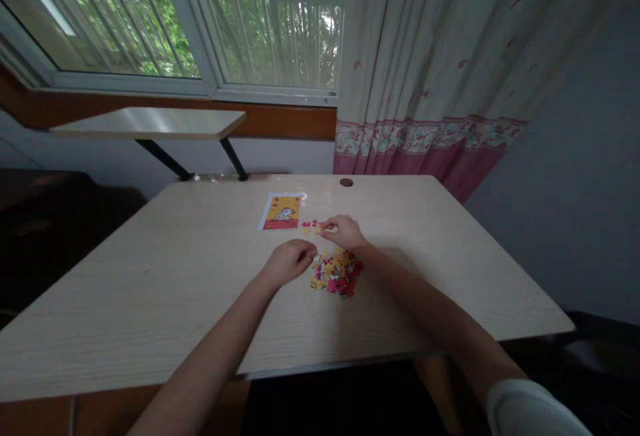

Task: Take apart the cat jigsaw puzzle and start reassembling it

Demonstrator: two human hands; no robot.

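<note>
A heap of loose jigsaw puzzle pieces (340,273), red, yellow and white, lies on the table in front of me. My left hand (290,263) is at the heap's left edge, fingers curled together; whatever is in them is hidden. Beyond the heap, my right hand (345,231) reaches to a small group of red and yellow puzzle pieces (307,225) set apart from the rest. Its thumb and forefinger close around a small puzzle piece at their tips, hardly visible. A picture sheet (283,212) with a white animal on yellow and red lies flat behind my left hand.
The pale wooden table (200,276) has a round brown cable hole cover (346,183) near its back edge. A raised shelf (150,123) on black brackets stands at the back left. Behind are a barred window (270,23) and a patterned curtain (430,56).
</note>
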